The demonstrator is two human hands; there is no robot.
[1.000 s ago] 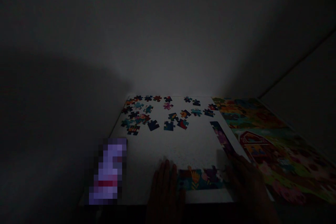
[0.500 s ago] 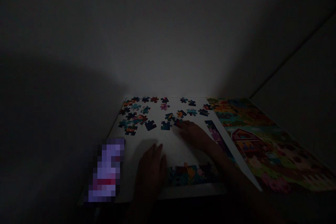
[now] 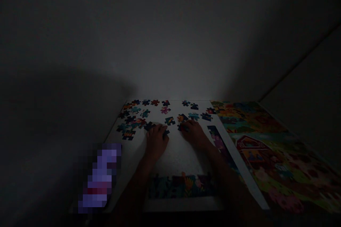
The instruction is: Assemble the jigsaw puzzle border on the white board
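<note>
My left hand [image 3: 157, 139] is over the white table, its fingers curled onto a dark jigsaw piece [image 3: 166, 132] that shows partly beside the fingertips. Just left of those fingers lies another dark blue jigsaw piece [image 3: 149, 126]. My right hand [image 3: 194, 133] has its fingertips closed on a dark jigsaw piece with some red [image 3: 182, 127], mostly covered by the fingers. An orange-patterned jigsaw piece [image 3: 182, 117] lies just beyond it. Between the hands and farther back is a jigsaw piece with a yellow shape [image 3: 169, 121]. The light is very dim.
Joined puzzle strips lie along the table's near edge [image 3: 183, 186] and right side [image 3: 220, 145]. Several loose pieces [image 3: 130, 120] cluster at the back left. A phone-like lit screen [image 3: 99, 177], pixelated, stands at the left. Colourful farm pictures [image 3: 277, 163] cover the right; a wall [image 3: 170, 42] rises behind.
My left hand has moved forward from near the front strip onto a jigsaw piece. My right hand stays at its piece, shifted slightly. The view has tilted a little.
</note>
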